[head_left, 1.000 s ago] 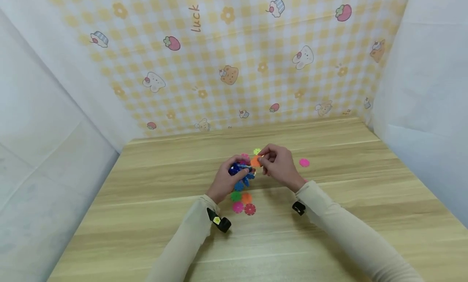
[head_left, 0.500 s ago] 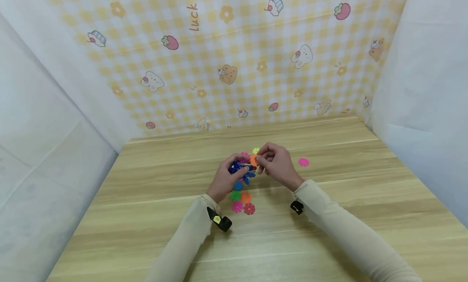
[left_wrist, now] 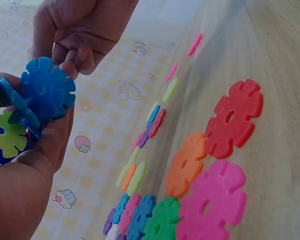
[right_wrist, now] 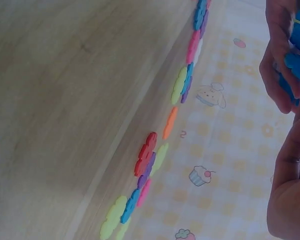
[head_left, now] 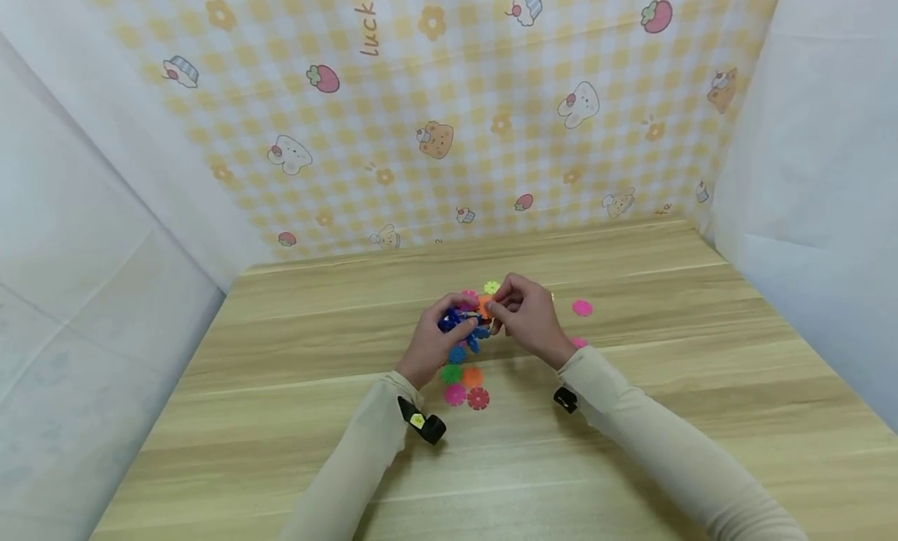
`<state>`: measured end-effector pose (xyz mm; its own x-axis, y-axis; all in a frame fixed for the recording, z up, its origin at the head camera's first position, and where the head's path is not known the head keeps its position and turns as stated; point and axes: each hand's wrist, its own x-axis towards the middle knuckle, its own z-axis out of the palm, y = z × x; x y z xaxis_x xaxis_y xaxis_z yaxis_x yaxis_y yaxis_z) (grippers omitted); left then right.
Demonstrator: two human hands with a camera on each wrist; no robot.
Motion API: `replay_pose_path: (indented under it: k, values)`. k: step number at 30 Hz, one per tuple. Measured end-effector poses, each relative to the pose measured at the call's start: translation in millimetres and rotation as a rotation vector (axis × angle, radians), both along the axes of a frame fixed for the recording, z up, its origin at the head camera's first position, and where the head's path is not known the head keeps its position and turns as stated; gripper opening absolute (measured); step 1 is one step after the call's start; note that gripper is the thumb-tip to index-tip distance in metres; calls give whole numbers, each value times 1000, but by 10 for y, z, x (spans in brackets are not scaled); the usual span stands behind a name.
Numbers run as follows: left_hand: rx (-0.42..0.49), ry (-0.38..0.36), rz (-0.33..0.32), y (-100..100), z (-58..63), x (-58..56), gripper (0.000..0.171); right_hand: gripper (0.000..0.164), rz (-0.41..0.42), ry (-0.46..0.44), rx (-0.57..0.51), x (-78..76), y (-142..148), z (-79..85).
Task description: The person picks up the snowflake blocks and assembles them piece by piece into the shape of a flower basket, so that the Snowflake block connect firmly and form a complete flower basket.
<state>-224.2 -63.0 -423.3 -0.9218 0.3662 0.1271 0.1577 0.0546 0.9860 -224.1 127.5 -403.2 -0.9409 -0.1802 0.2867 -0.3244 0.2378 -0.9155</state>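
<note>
My left hand (head_left: 435, 342) holds a cluster of joined blue flower-shaped plastic discs (head_left: 459, 323), with thumb and fingers around it. The left wrist view shows notched blue discs (left_wrist: 46, 90) set at angles to each other, with a yellow-green disc (left_wrist: 6, 131) among them. Close against the cluster's right side, my right hand (head_left: 529, 319) pinches an orange disc (head_left: 484, 305) between thumb and forefinger. Whether the orange disc is slotted into the cluster I cannot tell. In the right wrist view, my right hand (right_wrist: 292, 175) sits below the blue discs (right_wrist: 299, 65), its fingertips mostly hidden.
Loose discs lie flat on the wooden table (head_left: 316, 447): green (head_left: 452, 374), orange (head_left: 473, 377), pink (head_left: 455, 395) and red (head_left: 479, 399) in front of the hands. Another pink disc (head_left: 582, 308) lies to the right. A checked cloth (head_left: 393, 97) hangs behind the table.
My right hand has moved slightly left, bringing the orange disc closer against the blue cluster. The left hand keeps its hold, nearly still.
</note>
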Motion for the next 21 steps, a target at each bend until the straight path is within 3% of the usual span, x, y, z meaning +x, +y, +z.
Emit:
replay_pose_path:
  k: [14, 21]
  values:
    - [24, -14, 39, 12, -4, -17, 28, 15, 38, -10, -33, -20, -42, -12]
    - [-19, -6, 33, -5, -29, -27, 32, 16, 65, -46, -40, 1, -14, -38]
